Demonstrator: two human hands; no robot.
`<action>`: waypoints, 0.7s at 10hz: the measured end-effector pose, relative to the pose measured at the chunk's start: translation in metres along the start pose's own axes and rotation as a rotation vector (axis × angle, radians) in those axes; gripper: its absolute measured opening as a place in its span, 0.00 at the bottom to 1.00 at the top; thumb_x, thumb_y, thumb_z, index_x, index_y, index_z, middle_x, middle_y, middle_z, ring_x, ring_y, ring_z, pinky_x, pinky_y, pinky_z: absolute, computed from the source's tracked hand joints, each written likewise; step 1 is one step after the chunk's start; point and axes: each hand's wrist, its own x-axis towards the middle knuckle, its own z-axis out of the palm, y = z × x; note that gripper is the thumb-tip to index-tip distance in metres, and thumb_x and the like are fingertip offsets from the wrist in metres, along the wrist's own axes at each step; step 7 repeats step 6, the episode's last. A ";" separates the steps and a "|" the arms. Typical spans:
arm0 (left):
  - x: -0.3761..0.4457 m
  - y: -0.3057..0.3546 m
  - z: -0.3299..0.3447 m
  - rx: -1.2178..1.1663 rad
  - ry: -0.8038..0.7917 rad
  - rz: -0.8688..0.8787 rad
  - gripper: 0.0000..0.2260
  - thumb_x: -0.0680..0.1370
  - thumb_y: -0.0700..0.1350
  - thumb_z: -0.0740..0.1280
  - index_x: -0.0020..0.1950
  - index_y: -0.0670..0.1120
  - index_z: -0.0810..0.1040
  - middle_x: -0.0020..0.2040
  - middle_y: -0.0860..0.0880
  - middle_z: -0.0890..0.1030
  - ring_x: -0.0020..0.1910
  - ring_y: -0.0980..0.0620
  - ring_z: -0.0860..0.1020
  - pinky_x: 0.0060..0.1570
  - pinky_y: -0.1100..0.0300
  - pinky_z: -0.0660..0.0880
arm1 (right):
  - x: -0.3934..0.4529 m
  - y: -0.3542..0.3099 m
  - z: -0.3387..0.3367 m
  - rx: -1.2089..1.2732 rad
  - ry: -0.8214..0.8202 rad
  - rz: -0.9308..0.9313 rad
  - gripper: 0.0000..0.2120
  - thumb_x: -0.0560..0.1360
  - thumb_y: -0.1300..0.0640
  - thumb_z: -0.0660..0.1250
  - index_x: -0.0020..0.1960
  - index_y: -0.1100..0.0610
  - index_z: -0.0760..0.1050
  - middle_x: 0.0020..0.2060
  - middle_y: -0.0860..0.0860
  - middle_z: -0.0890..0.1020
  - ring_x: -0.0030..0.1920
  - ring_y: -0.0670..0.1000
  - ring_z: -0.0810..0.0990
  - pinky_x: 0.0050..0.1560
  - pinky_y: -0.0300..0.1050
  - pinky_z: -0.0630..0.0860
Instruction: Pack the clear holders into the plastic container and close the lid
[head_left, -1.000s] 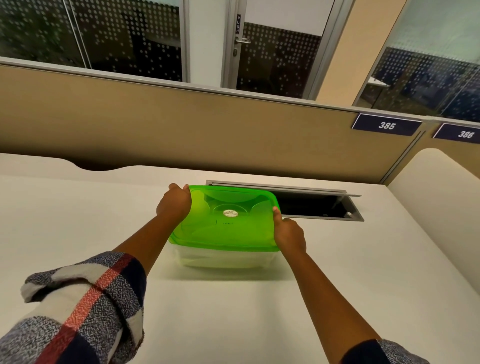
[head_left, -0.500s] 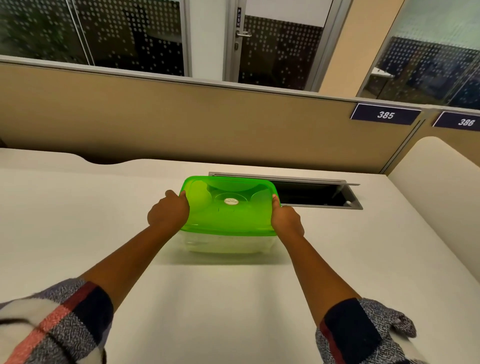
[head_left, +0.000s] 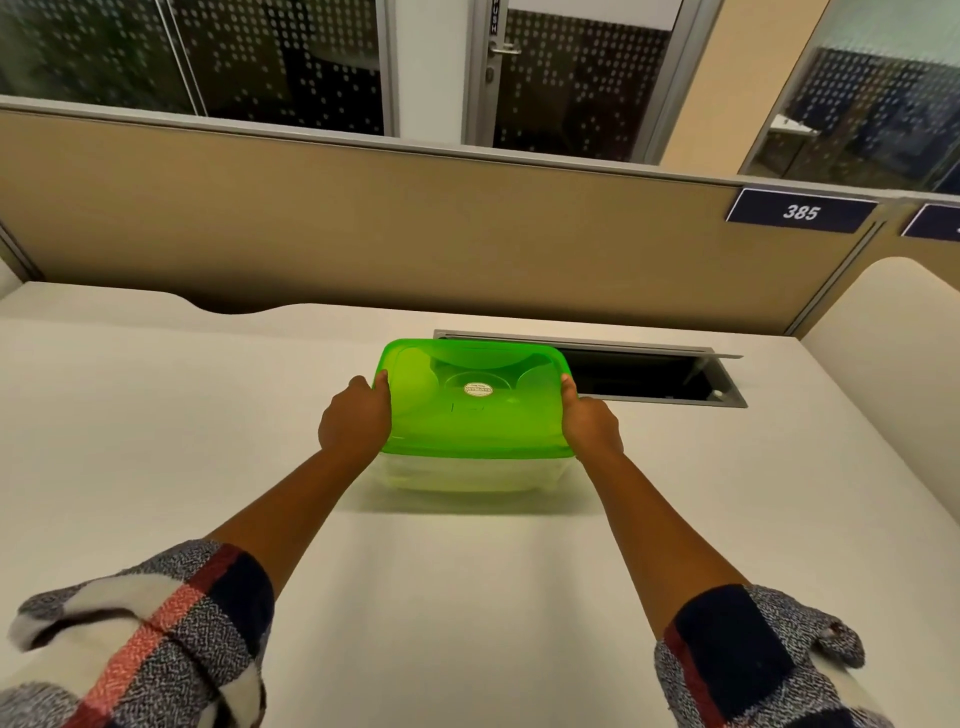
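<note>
A clear plastic container (head_left: 467, 475) stands on the white desk, covered by a translucent green lid (head_left: 472, 410) with a round sticker at its middle. My left hand (head_left: 356, 423) grips the lid's left edge, thumb on top. On the opposite side my right hand (head_left: 589, 423) grips the right edge the same way. Through the clear wall I cannot make out the holders inside.
Just behind the container is an open cable hatch (head_left: 649, 374) sunk into the white desk (head_left: 467, 597). A tan partition (head_left: 415, 223) with a sign reading 385 closes the far side. A curved white divider (head_left: 893, 364) rises at the right.
The lid sat tilted on the container a second ago and now lies level. Both hands slid back along its side edges toward me.
</note>
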 end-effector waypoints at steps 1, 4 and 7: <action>-0.001 0.001 -0.001 -0.001 0.011 -0.007 0.24 0.80 0.55 0.49 0.54 0.36 0.73 0.56 0.33 0.78 0.55 0.33 0.76 0.53 0.47 0.72 | -0.004 -0.002 -0.003 -0.020 0.002 -0.013 0.33 0.78 0.37 0.46 0.56 0.64 0.75 0.58 0.63 0.78 0.59 0.63 0.75 0.54 0.50 0.72; -0.034 0.012 -0.035 0.129 0.154 0.176 0.20 0.78 0.53 0.57 0.57 0.36 0.69 0.57 0.36 0.73 0.52 0.34 0.76 0.45 0.45 0.74 | -0.041 0.002 -0.031 -0.221 0.081 -0.257 0.25 0.78 0.41 0.53 0.62 0.61 0.67 0.59 0.62 0.75 0.59 0.63 0.75 0.53 0.53 0.73; -0.087 -0.008 -0.045 0.237 0.234 0.534 0.17 0.77 0.50 0.61 0.57 0.37 0.71 0.54 0.37 0.75 0.49 0.37 0.75 0.43 0.47 0.73 | -0.092 0.033 -0.031 -0.386 0.195 -0.613 0.25 0.78 0.43 0.55 0.67 0.59 0.66 0.64 0.58 0.73 0.64 0.58 0.71 0.61 0.52 0.70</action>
